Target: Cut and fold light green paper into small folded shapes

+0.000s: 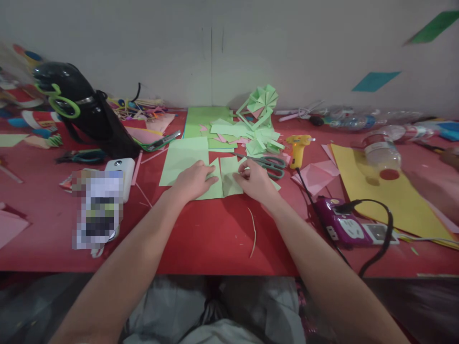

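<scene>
My left hand (pixel 192 180) lies on a small light-green paper piece (pixel 229 177) on the red table (pixel 201 234), fingers curled and pressing it down. My right hand (pixel 254 179) pinches the right edge of the same green paper with fingers together. A larger green sheet (pixel 181 160) sits just left of and behind my left hand. Grey-handled scissors (pixel 270 166) lie right behind my right hand.
Folded green paper shapes (pixel 260 107) and scraps pile at the back centre. A yellow glue gun (pixel 298 148), a purple power strip (pixel 344 224) with black cable, a yellow sheet (pixel 387 196), a plastic jar (pixel 382 155), a black bag (pixel 86 112) and pliers (pixel 82 155) surround the work spot.
</scene>
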A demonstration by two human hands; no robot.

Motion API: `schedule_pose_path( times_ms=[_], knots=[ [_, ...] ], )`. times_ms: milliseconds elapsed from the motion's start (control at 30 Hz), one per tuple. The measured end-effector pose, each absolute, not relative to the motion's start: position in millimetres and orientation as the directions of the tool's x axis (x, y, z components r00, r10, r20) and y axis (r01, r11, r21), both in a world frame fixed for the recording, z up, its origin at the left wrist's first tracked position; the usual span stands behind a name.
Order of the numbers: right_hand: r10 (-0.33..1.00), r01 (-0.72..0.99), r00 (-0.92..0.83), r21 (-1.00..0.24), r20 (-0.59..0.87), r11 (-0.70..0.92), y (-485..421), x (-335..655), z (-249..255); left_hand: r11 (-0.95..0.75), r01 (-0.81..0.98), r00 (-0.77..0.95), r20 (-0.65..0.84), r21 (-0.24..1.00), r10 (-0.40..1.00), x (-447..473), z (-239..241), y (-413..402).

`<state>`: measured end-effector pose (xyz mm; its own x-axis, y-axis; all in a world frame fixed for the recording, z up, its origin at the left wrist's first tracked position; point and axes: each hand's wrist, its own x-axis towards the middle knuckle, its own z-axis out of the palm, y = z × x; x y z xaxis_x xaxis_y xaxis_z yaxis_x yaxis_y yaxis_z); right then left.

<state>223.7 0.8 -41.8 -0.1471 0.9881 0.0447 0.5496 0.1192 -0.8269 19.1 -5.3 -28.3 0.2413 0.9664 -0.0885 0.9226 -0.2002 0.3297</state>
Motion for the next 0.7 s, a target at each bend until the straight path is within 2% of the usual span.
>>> schedule_pose_path(
  times_ms=[167,300,467,700],
  knots=[
    [0.988,0.481,-0.150,-0.876,-0.047,0.032,0.8,223.7,-40.3,-0.188,0.933,0.201,-0.010,0.305,0.980,19.4,-30.2,-3.8],
    [0.990,0.452,-0.142,-0.891,-0.019,0.047,2.4,222.7,-41.8,-0.209,0.916,0.210,0.034,0.342,0.977,17.3,-29.4,-3.4],
    [0.990,0.472,-0.138,-0.880,-0.022,0.046,1.5,221.4,-41.0,-0.270,0.901,0.299,-0.035,0.340,0.954,14.2,-28.4,-3.4],
    [0.988,0.527,-0.153,-0.847,-0.010,0.073,-0.5,222.8,-39.6,-0.255,0.888,0.298,-0.057,0.383,0.953,13.2,-29.9,-0.6]
  ],
)
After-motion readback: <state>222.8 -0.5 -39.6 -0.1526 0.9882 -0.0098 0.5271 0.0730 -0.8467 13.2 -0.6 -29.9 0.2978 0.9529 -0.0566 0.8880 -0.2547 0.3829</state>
